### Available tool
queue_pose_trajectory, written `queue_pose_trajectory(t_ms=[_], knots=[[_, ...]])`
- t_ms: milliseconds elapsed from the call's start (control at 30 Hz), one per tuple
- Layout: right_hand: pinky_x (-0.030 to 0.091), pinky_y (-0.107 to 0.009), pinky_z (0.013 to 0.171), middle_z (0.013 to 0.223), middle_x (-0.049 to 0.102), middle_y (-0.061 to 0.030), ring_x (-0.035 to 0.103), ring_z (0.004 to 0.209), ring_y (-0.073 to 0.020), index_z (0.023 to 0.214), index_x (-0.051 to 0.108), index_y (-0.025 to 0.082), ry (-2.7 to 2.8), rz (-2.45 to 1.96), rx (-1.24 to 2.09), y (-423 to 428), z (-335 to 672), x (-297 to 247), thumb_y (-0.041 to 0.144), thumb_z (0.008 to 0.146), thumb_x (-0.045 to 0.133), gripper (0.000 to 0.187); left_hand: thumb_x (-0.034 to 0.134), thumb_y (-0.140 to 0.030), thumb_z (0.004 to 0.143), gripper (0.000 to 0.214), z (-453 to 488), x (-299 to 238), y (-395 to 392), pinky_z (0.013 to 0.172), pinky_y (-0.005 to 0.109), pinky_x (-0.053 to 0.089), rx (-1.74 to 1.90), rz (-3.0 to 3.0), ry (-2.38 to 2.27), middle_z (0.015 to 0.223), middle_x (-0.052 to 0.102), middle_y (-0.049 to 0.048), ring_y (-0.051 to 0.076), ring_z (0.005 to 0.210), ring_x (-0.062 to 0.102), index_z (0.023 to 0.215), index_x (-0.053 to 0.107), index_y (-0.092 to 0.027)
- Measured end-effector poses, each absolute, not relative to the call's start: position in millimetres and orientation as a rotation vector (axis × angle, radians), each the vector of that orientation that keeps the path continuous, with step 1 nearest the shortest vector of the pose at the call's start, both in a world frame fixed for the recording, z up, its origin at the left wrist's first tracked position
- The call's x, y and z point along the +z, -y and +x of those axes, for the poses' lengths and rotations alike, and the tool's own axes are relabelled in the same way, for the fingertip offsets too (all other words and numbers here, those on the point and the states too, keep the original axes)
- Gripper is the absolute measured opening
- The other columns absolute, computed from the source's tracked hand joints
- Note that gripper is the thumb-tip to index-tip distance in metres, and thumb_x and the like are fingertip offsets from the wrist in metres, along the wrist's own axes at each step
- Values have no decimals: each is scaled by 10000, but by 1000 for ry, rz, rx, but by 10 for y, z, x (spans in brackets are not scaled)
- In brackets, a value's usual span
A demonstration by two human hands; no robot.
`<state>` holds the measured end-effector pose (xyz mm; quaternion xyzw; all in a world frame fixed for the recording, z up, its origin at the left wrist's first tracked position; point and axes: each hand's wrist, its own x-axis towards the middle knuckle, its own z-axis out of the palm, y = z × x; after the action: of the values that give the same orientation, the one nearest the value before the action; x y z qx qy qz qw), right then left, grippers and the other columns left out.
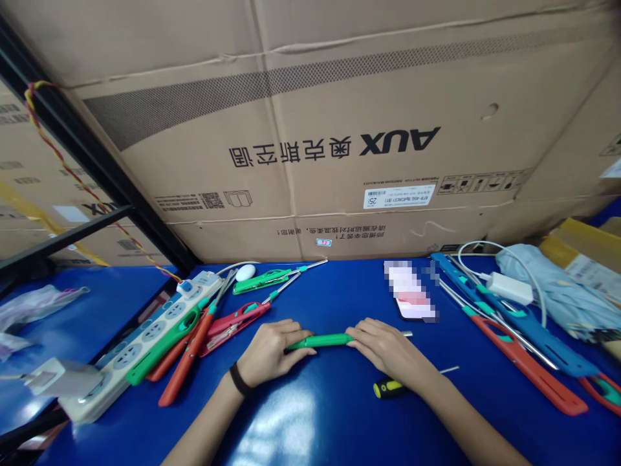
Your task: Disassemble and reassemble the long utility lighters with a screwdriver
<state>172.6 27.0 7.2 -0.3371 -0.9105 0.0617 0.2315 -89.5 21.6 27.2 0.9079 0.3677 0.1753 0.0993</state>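
Observation:
A green long-nosed gas lighter point(326, 340) lies crosswise between my hands, just above or on the blue tabletop. My left hand point(276, 349) closes on its left end, thumb and fingers pinching it. Round its right part my right hand point(383, 346) is closed, and the metal nozzle tip sticks out beyond the fingers. Partly under my right forearm lies a screwdriver point(388, 388) with a yellow and black handle. Left of my hands rest an opened red lighter point(235, 325) and an opened green lighter point(264, 281), their inner parts showing.
On the left, a white power strip point(127, 356) carries a plugged-in charger point(61, 377), with orange lighters point(187, 359) leaning by it. At right lie a phone point(410, 291), an orange-red lighter point(528, 366) and blue lighters point(548, 340). A large cardboard box point(310, 97) walls off the back.

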Motion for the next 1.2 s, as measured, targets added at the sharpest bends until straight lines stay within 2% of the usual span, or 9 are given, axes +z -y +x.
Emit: queue_pose_trajectory(t_ms=[100,200,267,433,533,667,1033,1200], knots=[[506,-305,729,899,650,-59,597,817,-183,1203,548,200,2476,-896,238,-242,1711,93,233,956,392,295,493,-380,914,278,-903,333,-207,632,219,424,502,2601,-1090,774,640,42,148,697,587,1013,666,-186],[509,-295,751,946,643,-44,602,852,-175,1282,488,251,2461,-900,314,-210,1694,107,306,926,473,360,488,-394,913,291,-887,362,-189,613,216,410,484,2574,-1079,749,635,42,143,669,582,990,677,-186],[507,-282,751,973,637,-40,607,871,-170,1222,535,257,2457,-922,362,-195,1679,112,346,912,498,325,487,-395,913,289,-853,356,-171,615,215,409,479,2556,-1054,745,637,40,140,667,586,985,681,-194],[494,-274,781,995,646,-37,612,893,-164,1067,579,230,2395,-961,470,-193,1679,128,287,931,465,187,574,-412,859,286,-790,304,-154,625,212,435,671,2465,-1035,764,671,39,140,674,594,1017,685,-201],[491,-269,779,1006,642,-32,611,898,-162,1055,572,233,2347,-976,497,-219,1735,148,267,925,477,165,651,-389,803,286,-830,300,-182,660,225,472,830,2352,-1031,814,700,51,149,698,614,996,696,-184],[498,-272,772,983,644,-40,616,884,-166,1035,578,225,2289,-1002,460,-265,1820,186,275,924,473,161,664,-335,802,258,-905,332,-229,727,253,501,916,2211,-1090,887,699,60,158,769,636,1004,684,-175],[507,-278,775,967,643,-48,620,875,-171,1014,588,225,2270,-1009,509,-266,1849,219,273,919,476,155,664,-275,799,152,-881,334,-200,654,238,466,974,2149,-1129,778,667,40,147,700,610,864,668,-138],[502,-258,715,937,636,-31,622,819,-155,1005,583,225,2250,-1036,505,-263,1850,231,274,924,467,150,650,-309,816,202,-883,307,-230,669,229,477,1027,2111,-1123,847,687,51,146,733,619,939,673,-150]])
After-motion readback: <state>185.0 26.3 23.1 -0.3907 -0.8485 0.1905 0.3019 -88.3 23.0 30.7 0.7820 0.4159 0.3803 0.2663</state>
